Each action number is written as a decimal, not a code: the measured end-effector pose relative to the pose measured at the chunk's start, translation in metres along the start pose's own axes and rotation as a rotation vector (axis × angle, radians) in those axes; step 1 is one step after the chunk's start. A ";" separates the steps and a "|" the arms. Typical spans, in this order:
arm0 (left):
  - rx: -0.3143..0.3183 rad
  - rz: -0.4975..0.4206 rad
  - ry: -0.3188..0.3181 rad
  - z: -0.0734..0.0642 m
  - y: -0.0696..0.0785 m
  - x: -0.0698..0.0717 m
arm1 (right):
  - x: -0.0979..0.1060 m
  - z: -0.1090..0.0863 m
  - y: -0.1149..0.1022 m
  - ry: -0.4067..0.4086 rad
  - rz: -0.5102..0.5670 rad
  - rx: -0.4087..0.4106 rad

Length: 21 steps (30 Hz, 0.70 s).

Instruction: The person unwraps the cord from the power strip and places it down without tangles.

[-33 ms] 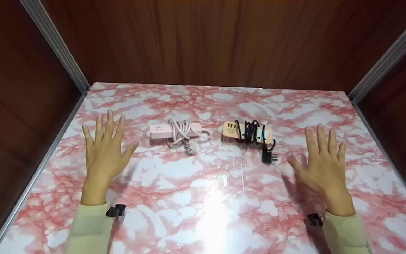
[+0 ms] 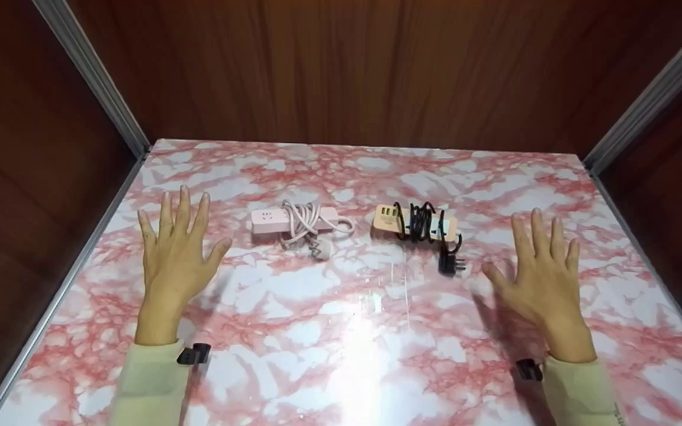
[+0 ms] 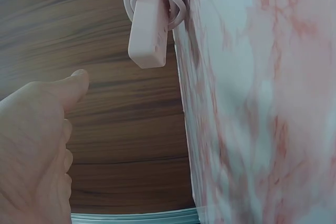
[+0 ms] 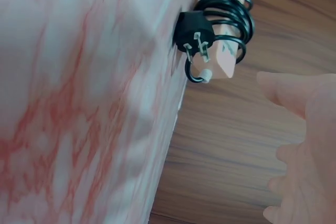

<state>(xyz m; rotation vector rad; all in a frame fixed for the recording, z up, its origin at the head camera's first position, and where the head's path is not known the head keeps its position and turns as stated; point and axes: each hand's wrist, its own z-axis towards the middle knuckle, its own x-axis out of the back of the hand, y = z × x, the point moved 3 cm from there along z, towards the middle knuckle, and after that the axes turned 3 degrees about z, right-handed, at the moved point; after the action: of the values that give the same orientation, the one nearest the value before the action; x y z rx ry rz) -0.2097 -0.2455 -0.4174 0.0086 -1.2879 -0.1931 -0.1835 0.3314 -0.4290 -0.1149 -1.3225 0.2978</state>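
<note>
On the table lies a pink power strip point(image 2: 270, 220), its pale cord point(image 2: 303, 220) wound round the middle and its plug point(image 2: 320, 248) toward the front. To its right sits an orange power strip point(image 2: 386, 220) wrapped in a black cord point(image 2: 420, 222), with a black three-pin plug point(image 2: 449, 262) at its near right corner. My left hand point(image 2: 176, 260), fingers spread and palm down, is left of the pink strip, apart from it. My right hand point(image 2: 545, 281) is spread likewise, right of the black plug, holding nothing. Both wrist views show the nearer strip beyond the thumb.
The table point(image 2: 293, 367) has a red and white marbled top with a bright glare near its front. Dark wooden panels point(image 2: 341, 71) enclose the back and both sides, with metal strips point(image 2: 95, 77) at the corners. A small black device point(image 2: 194, 354) sits at each wrist.
</note>
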 end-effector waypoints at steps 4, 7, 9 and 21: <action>0.003 -0.007 -0.001 -0.001 0.000 -0.001 | 0.003 0.000 0.000 0.003 0.008 0.002; 0.002 -0.019 -0.007 -0.001 0.001 0.000 | 0.006 0.001 -0.001 0.003 0.025 0.003; -0.002 -0.029 -0.014 -0.001 0.002 0.001 | 0.006 0.003 -0.003 -0.001 0.039 0.007; -0.036 -0.195 -0.062 -0.005 0.005 0.004 | 0.017 0.025 -0.028 0.091 0.285 0.076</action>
<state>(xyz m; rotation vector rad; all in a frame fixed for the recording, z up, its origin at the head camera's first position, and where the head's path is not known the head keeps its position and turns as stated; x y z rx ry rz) -0.2030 -0.2417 -0.4146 0.0985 -1.3450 -0.3862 -0.1998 0.3072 -0.3998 -0.2513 -1.2022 0.5779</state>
